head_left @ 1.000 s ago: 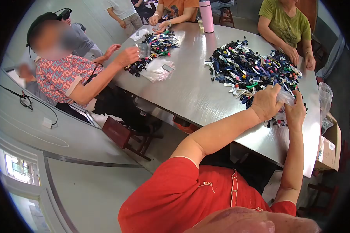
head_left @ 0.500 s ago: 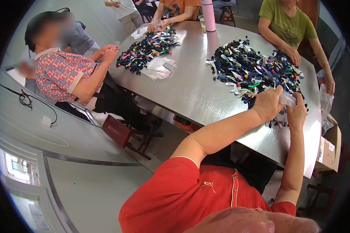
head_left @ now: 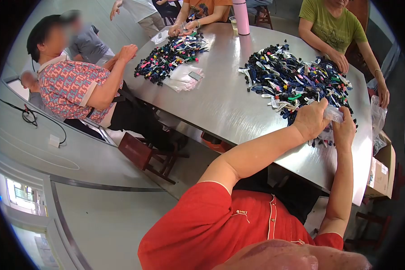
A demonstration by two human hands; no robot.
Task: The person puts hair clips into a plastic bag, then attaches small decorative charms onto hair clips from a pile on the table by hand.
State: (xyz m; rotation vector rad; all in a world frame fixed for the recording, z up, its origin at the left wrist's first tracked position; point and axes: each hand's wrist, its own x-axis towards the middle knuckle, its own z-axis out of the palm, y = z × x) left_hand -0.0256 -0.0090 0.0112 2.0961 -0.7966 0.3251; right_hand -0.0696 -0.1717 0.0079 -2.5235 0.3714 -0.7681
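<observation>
Between my two hands is a clear plastic bag, held by its upper part at the near edge of a large pile of small clips. My left hand grips the bag's left side, its fingers bent. On the right side, my right hand pinches the bag between thumb and fingers. The pile mixes black, blue and white pieces with a few green, pink and yellow ones. What lies inside the bag cannot be made out.
Around the metal table are several co-workers. A second clip pile lies beside flat plastic bags at the left. A pink bottle and a cup stand at the back. A cardboard box is at the right.
The co-worker at the left has drawn back from the second pile and no longer holds a bag over it. The right co-worker's one hand has moved to a hanging plastic bag. My hands have barely moved.
</observation>
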